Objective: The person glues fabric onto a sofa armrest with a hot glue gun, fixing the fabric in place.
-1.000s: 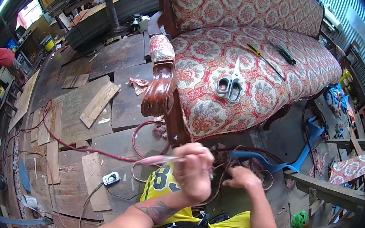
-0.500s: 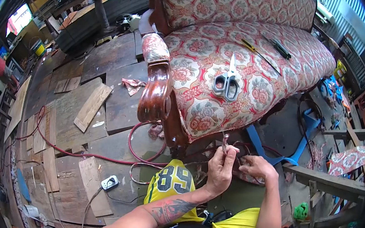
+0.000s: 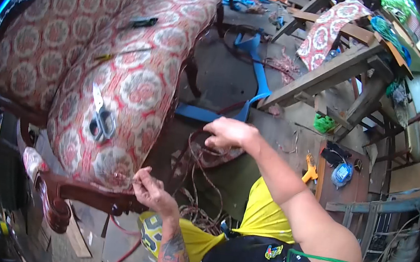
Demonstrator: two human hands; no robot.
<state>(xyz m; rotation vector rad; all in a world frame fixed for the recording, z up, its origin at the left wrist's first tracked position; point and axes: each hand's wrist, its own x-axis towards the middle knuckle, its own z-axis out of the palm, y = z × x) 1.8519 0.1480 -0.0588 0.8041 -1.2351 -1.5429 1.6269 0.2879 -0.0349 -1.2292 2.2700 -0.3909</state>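
The floral sofa (image 3: 137, 91) stands on the left of the head view. At the front corner of its seat, my left hand (image 3: 154, 192) is closed in a pinch on a thin fabric cord, whose end is mostly hidden by the fingers. My right hand (image 3: 230, 133) hangs past the front edge with curled fingers; a loop of patterned cord (image 3: 198, 155) rises to its fingertips. More cord lies heaped beneath, between the hands. On the seat rest scissors (image 3: 101, 118), a yellow-handled screwdriver (image 3: 105, 57) and a dark-handled tool (image 3: 143, 22).
A blue frame piece (image 3: 260, 77) lies on the floor beyond the sofa. Wooden trestles (image 3: 325, 74) stand at the right, with floral fabric (image 3: 330, 28) draped over one. A yellow-handled tool (image 3: 311, 169) and a blue-labelled bag (image 3: 342, 174) lie near my right arm.
My view has swung to the right, so the sofa appears further left and turned. My hands have moved apart: the left by the seat corner, the right further out with the cord.
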